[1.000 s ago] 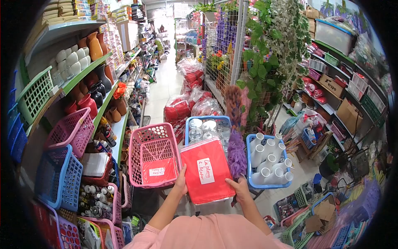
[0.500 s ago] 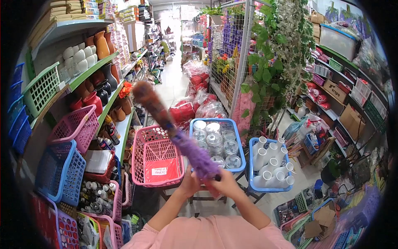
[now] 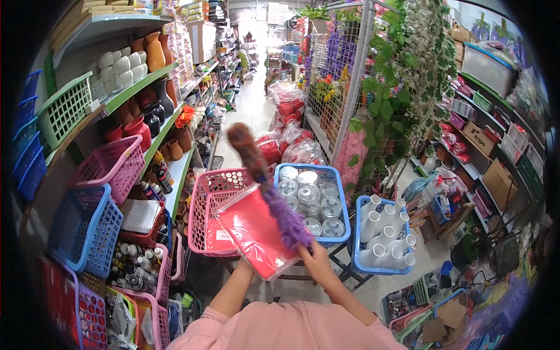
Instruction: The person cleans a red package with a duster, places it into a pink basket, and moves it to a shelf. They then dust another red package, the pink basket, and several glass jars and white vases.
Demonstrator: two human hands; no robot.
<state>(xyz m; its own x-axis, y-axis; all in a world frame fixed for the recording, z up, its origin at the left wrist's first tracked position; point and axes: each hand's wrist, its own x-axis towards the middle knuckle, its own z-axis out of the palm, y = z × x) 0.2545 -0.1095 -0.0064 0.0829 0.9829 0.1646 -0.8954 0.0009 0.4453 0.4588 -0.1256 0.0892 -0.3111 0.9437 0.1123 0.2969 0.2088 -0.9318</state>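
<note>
In my right hand [image 3: 313,256] is a duster [image 3: 279,213], its fluffy purple part near my fingers and its brown far end raised up and left, blurred by motion. My left hand [image 3: 247,266] grips a flat red packet [image 3: 256,233] in clear plastic by its lower left side; the packet partly hides the fingers. The duster passes in front of the packet's right side. Behind the packet is a pink basket [image 3: 198,204] with another red packet [image 3: 217,235] and a white label in it. Right of it, a blue basket [image 3: 345,204] carries several clear lidded containers [image 3: 309,193].
A second blue basket [image 3: 357,245] with several white vases [image 3: 385,235] stands to the right. Shelves [image 3: 140,93] with pots and baskets line the left. A wire rack [image 3: 350,76] with hanging leaves and plastic-wrapped red bundles [image 3: 289,140] flank the aisle [image 3: 248,116].
The red packet has come into view, raised over the pink basket in my left hand. The duster has swung right and stands steeper, now in my right hand alone.
</note>
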